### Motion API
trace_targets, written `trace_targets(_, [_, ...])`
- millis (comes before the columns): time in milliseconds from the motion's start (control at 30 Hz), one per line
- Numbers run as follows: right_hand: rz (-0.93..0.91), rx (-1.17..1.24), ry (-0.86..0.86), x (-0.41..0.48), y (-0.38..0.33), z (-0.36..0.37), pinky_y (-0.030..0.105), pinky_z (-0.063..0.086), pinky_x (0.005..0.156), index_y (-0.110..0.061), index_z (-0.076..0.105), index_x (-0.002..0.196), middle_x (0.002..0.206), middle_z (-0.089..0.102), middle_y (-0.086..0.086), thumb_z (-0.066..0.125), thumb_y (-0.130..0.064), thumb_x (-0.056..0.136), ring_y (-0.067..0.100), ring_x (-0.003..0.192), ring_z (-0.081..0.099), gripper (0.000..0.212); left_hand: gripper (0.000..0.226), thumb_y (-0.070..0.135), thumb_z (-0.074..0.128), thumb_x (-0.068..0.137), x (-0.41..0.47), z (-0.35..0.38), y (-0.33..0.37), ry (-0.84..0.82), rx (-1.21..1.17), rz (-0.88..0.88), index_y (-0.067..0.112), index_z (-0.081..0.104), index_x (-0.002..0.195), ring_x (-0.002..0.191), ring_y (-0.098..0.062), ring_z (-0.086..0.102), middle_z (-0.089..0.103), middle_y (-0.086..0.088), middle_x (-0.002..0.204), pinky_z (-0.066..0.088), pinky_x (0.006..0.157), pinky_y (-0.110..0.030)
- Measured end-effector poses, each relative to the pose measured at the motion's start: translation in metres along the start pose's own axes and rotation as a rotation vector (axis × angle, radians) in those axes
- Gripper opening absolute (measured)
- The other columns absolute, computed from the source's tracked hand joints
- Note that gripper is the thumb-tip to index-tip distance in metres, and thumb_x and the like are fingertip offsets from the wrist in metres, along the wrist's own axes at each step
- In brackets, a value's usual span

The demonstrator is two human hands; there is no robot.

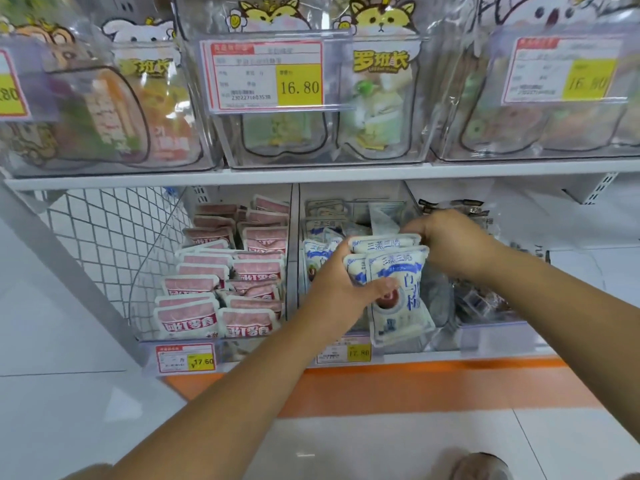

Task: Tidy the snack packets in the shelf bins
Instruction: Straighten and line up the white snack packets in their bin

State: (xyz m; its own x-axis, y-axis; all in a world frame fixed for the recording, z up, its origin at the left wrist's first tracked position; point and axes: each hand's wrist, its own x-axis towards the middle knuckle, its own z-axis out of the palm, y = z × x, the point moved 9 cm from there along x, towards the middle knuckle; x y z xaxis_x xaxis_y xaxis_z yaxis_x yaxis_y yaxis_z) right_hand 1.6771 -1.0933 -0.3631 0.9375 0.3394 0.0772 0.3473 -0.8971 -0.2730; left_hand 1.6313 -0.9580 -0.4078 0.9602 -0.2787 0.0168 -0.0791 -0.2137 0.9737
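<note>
A small stack of white-and-blue snack packets (398, 271) stands upright in the middle clear bin (429, 341) of the lower shelf. My left hand (341, 289) grips the stack from the left, thumb across the front packet. Reaching over the top of the stack, my right hand (453, 240) curls its fingers over the packets' upper right edge. More white-and-blue packets (318, 251) lie behind and to the left in the same bin. The left bin holds rows of pink-and-white packets (225, 285).
Dark packets (478, 296) fill the bin on the right. Above, a white shelf board (207, 176) carries clear bins of cartoon-printed bags with price tags (266, 76). A white wire mesh side panel (104, 237) stands left. An orange base strip (381, 386) runs below.
</note>
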Motion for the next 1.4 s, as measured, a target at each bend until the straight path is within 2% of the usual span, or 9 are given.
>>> trace_targets(133, [0.09,0.23,-0.115,0.005,0.015,-0.002,-0.002,0.037,0.057,-0.026,0.075,0.089,0.075,0.068,-0.023,0.072,-0.017,0.084,-0.016,0.064,0.059,0.011,0.054,0.042,0.075,0.078,0.003,0.026,-0.024,-0.151,0.184,-0.114,0.032,0.045,0.122,0.103,-0.006,0.057,0.053,0.01,0.122,0.049,0.089,-0.027])
trace_targets(300, [0.097,0.246,-0.147,0.0,0.01,-0.003,0.026,0.051,0.081,-0.033,0.07,0.097,0.087,0.07,-0.019,0.058,-0.037,0.092,-0.003,0.084,0.064,0.014,0.048,0.04,0.074,0.078,0.011,0.019,-0.022,-0.074,0.054,-0.131,0.039,0.049,0.119,0.088,0.011,0.06,0.063,0.017,0.105,0.046,0.068,-0.009])
trace_targets(433, [0.169,0.477,-0.033,-0.029,0.011,-0.012,0.03,0.049,0.087,-0.031,0.064,0.111,0.102,0.067,-0.012,0.049,-0.054,0.089,0.009,0.097,0.063,0.035,0.074,0.054,0.078,0.068,0.022,-0.004,-0.026,0.074,-0.022,-0.18,0.034,0.047,0.132,0.107,-0.005,0.062,0.066,0.012,0.116,0.052,0.09,-0.032])
trace_targets(633, [0.148,0.096,0.038,-0.037,0.003,0.009,0.024,0.038,0.077,-0.025,0.042,0.127,0.117,0.054,-0.004,0.079,-0.037,0.073,0.012,0.104,0.047,0.066,0.077,0.057,0.081,0.062,0.019,-0.001,-0.029,0.006,0.078,-0.188,0.034,0.049,0.128,0.107,-0.006,0.062,0.066,0.014,0.117,0.051,0.092,-0.035])
trace_targets(767, [0.082,-0.045,0.163,-0.048,-0.001,-0.001,0.029,0.037,0.091,-0.03,0.039,0.14,0.118,0.058,-0.005,0.075,-0.038,0.077,0.016,0.112,0.047,0.073,0.043,0.02,0.081,0.075,0.016,-0.006,-0.021,-0.022,0.128,-0.131,0.039,0.056,0.105,0.086,0.0,0.067,0.071,0.016,0.095,0.053,0.076,-0.018])
trace_targets(1000, [0.036,-0.171,-0.016,-0.075,0.003,0.019,0.032,0.028,0.103,-0.04,0.065,0.112,0.122,0.045,-0.005,0.06,-0.056,0.082,0.018,0.125,0.038,0.034,0.035,0.035,0.069,0.085,-0.008,0.004,-0.021,-0.249,0.471,-0.216,0.036,0.053,0.117,0.044,0.002,0.046,0.059,0.016,0.065,0.034,0.041,-0.013])
trace_targets(1133, [-0.068,-0.215,-0.019,-0.075,-0.008,0.022,0.032,0.025,0.106,-0.037,0.07,0.107,0.106,0.059,-0.012,0.06,-0.054,0.083,0.01,0.123,0.034,0.031,0.044,0.041,0.067,0.086,-0.014,-0.004,-0.021,-0.214,0.645,-0.175,0.037,0.052,0.127,0.067,0.002,0.049,0.054,0.008,0.111,0.035,0.056,-0.012])
trace_targets(1300, [-0.071,-0.363,-0.109,-0.069,-0.013,0.03,0.037,0.017,0.113,-0.037,0.068,0.109,0.105,0.062,-0.012,0.049,-0.054,0.09,0.011,0.122,0.033,0.032,0.042,0.033,0.065,0.089,-0.026,-0.003,0.006,-0.13,0.625,0.072,0.046,0.052,0.126,0.087,0.009,0.055,0.056,0.022,0.114,0.039,0.079,-0.011])
trace_targets(1400, [-0.079,-0.225,-0.159,-0.069,-0.013,0.035,0.038,0.025,0.111,-0.039,0.07,0.101,0.101,0.061,-0.016,0.05,-0.055,0.089,0.005,0.12,0.037,0.028,0.031,0.024,0.055,0.095,-0.029,0.005,0.007,-0.17,0.833,0.131,0.039,0.061,0.122,0.1,-0.007,0.057,0.06,0.012,0.113,0.048,0.087,-0.03])
